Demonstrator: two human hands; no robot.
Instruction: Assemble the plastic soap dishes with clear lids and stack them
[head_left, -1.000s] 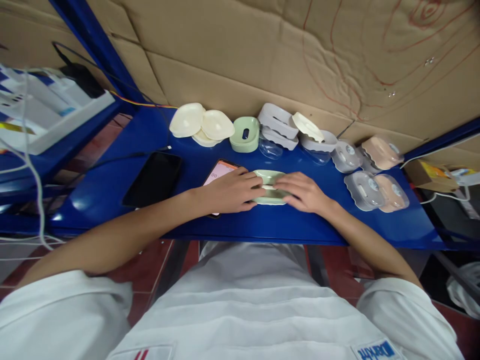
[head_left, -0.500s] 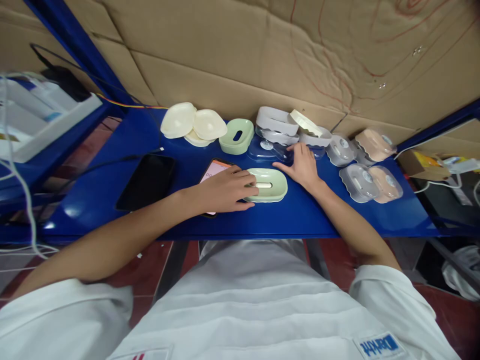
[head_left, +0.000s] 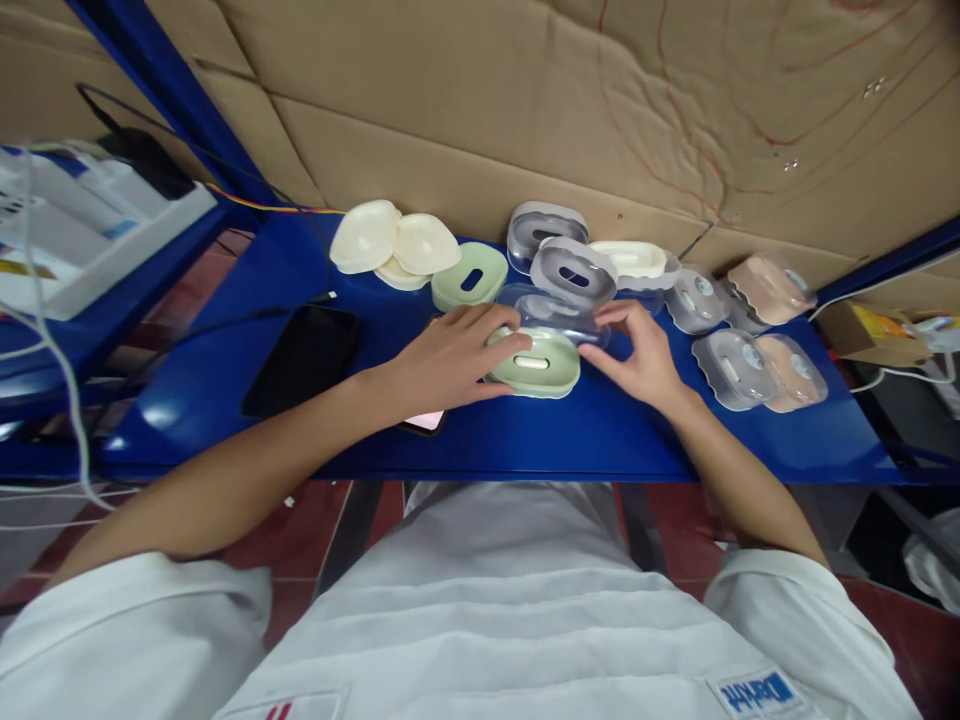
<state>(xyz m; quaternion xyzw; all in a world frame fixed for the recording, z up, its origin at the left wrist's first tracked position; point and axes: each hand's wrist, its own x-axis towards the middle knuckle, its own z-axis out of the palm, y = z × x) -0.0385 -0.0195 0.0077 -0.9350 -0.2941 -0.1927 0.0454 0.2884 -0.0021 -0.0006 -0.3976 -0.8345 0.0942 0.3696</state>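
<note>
My left hand [head_left: 472,350] grips the left end of a pale green soap dish [head_left: 559,375], thumb at the near rim and fingers over the far side. A slot with a light bar across it shows in the dish's middle. Just behind it is a clear plastic cover [head_left: 551,308]. My right hand [head_left: 637,355] has its thumb and fingers closed around the right end of that cover. Another green soap dish [head_left: 452,283] sits behind my left hand. A phone [head_left: 427,422] with a lit screen lies partly under my left hand.
Cream oval pieces [head_left: 367,238] lie at the back left. Grey soap dishes [head_left: 574,268] and a cream dish [head_left: 630,258] stand at the back. Packed grey and peach dishes [head_left: 791,370] are at the right. A black tablet [head_left: 304,360] lies at the left; cardboard [head_left: 450,110] forms the back wall.
My right hand has taken hold of a clear cover and drawn it towards the green dish. Grey dishes at the back have shifted. My left hand has moved further round the green dish.
</note>
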